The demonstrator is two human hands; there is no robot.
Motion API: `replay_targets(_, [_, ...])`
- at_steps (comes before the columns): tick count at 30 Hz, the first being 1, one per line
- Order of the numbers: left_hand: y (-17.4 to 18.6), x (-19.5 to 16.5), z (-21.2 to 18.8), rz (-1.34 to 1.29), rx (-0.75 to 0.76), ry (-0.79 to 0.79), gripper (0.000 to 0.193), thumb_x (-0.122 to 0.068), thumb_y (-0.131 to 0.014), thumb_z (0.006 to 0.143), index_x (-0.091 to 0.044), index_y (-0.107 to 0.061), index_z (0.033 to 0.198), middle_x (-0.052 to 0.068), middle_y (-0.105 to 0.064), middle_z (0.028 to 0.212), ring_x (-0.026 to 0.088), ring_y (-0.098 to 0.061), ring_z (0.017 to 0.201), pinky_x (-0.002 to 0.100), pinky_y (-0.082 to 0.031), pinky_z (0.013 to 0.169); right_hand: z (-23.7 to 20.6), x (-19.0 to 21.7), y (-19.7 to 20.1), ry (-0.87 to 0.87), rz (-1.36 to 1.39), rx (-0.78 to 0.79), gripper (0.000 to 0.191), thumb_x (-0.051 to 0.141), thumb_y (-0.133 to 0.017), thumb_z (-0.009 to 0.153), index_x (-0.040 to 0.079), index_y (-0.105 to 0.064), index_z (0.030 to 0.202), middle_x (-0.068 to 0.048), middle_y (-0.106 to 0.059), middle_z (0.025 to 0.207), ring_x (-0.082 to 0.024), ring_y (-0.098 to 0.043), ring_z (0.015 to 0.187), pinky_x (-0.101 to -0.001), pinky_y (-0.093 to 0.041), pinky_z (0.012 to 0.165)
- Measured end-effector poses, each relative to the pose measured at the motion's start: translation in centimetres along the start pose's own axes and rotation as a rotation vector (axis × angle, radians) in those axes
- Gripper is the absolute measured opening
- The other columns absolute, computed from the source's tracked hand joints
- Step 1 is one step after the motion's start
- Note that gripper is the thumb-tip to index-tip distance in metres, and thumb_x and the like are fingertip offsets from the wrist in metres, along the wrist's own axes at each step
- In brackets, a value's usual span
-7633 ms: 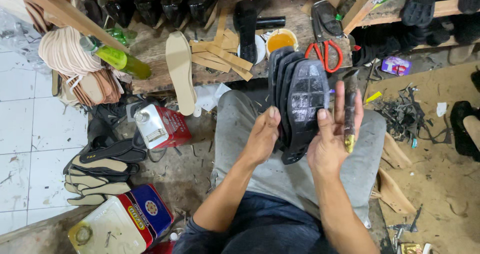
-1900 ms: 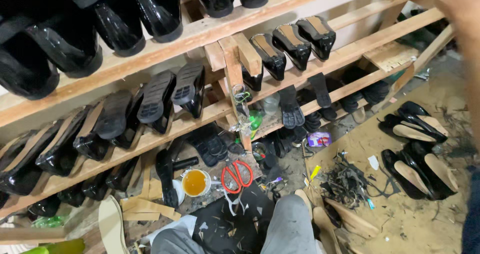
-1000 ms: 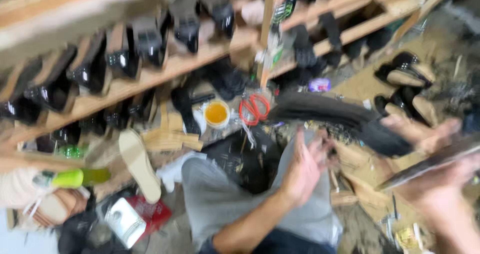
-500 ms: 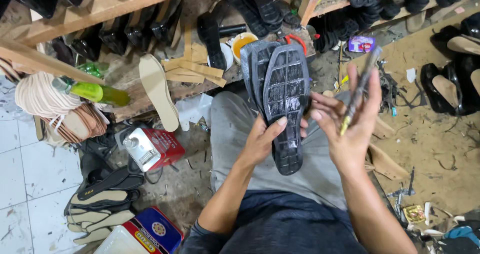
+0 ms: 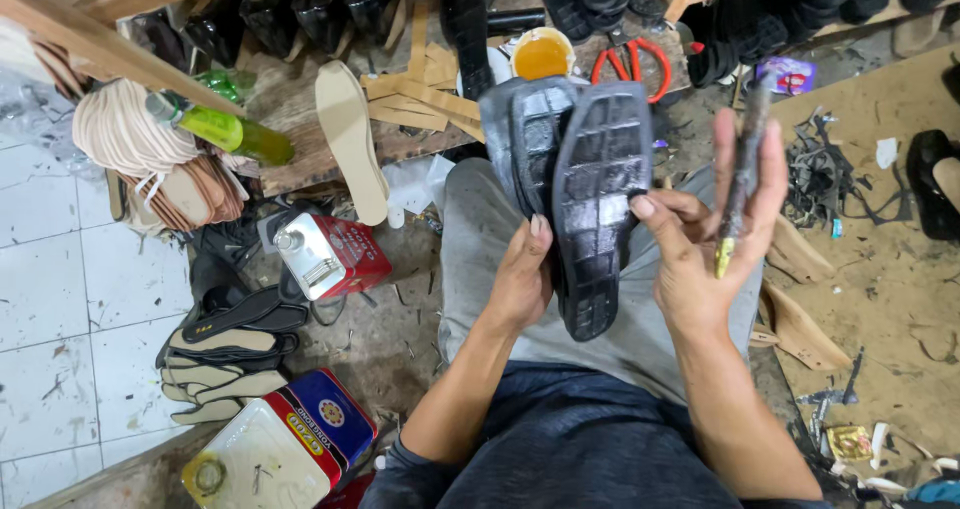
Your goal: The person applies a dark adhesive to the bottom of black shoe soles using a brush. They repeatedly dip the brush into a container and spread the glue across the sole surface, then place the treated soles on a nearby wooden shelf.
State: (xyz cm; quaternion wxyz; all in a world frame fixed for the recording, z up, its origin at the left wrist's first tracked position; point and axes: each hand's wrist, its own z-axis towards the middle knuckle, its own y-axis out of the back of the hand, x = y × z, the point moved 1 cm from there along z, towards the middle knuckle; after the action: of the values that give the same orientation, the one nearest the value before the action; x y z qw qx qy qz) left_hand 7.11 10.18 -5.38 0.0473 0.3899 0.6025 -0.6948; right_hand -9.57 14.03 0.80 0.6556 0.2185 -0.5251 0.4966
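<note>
Over my grey-trousered lap I hold a stack of black rubber shoe soles (image 5: 590, 199), tread side up. My left hand (image 5: 522, 284) grips the stack from the left edge. My right hand (image 5: 700, 254) steadies the top sole with the thumb while its fingers hold a dark, dirty brush handle (image 5: 742, 174) upright with a yellowish tip at the bottom. A yellow pot of glue (image 5: 541, 54) and red-handled scissors (image 5: 630, 64) lie on the floor just beyond the soles.
A red metal can (image 5: 330, 254) stands left of my knee, by a pile of black and tan insoles (image 5: 225, 354) and a red-blue tin (image 5: 290, 444). A green bottle (image 5: 225, 129), tan insole (image 5: 350, 139), wooden shelf rails with black shoes and scrap bits lie around.
My head swung up to the shoe racks and back down. The stack of soles is back over my lap, and the hands have shifted only slightly in the last half second.
</note>
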Motion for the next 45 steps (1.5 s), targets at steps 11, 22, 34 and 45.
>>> replay_targets(11, [1.8, -0.1, 0.5, 0.241, -0.133, -0.131, 0.038, -0.02, -0.056, 0.112, 0.0, -0.054, 0.144, 0.006, -0.064, 0.135, 0.014, -0.059, 0.122, 0.031, -0.047, 0.109, -0.1, -1.7, 0.3, -0.213, 0.363, -0.134, 0.09, -0.015, -0.071, 0.098, 0.014, -0.024, 0.17, -0.019, -0.037, 0.174, -0.017, -0.06, 0.13, -0.0292, -0.055, 0.099])
replay_targets(22, [2.4, 0.9, 0.4, 0.696, -0.365, -0.005, 0.042, -0.028, -0.047, 0.12, 0.01, -0.06, 0.11, 0.011, -0.052, 0.094, 0.015, -0.044, 0.087, 0.031, -0.04, 0.079, -1.0, -2.2, -2.1, -0.071, 0.254, -0.094, 0.089, -0.019, -0.073, 0.097, 0.012, -0.026, 0.166, -0.014, -0.034, 0.169, -0.021, -0.038, 0.151, -0.034, -0.036, 0.128])
replay_targets(34, [-1.1, -4.3, 1.4, 0.334, -0.064, -0.165, 0.04, -0.027, -0.045, 0.115, 0.005, -0.05, 0.139, 0.023, -0.069, 0.122, 0.025, -0.072, 0.099, 0.04, -0.063, 0.089, -0.3, 0.2, 1.0, -0.295, 0.566, -0.173, 0.085, -0.015, -0.066, 0.1, 0.009, -0.025, 0.171, -0.011, -0.046, 0.164, -0.025, -0.05, 0.147, -0.0438, -0.041, 0.13])
replay_targets(45, [-1.2, -5.2, 1.9, 0.337, -0.114, -0.188, 0.044, -0.03, -0.047, 0.114, 0.005, -0.048, 0.141, 0.025, -0.068, 0.126, 0.029, -0.073, 0.102, 0.042, -0.064, 0.088, -0.3, -0.2, 2.3, -0.281, 0.514, -0.199, 0.084, -0.016, -0.066, 0.101, 0.009, -0.028, 0.171, -0.013, -0.05, 0.16, -0.024, -0.053, 0.138, -0.0416, -0.044, 0.127])
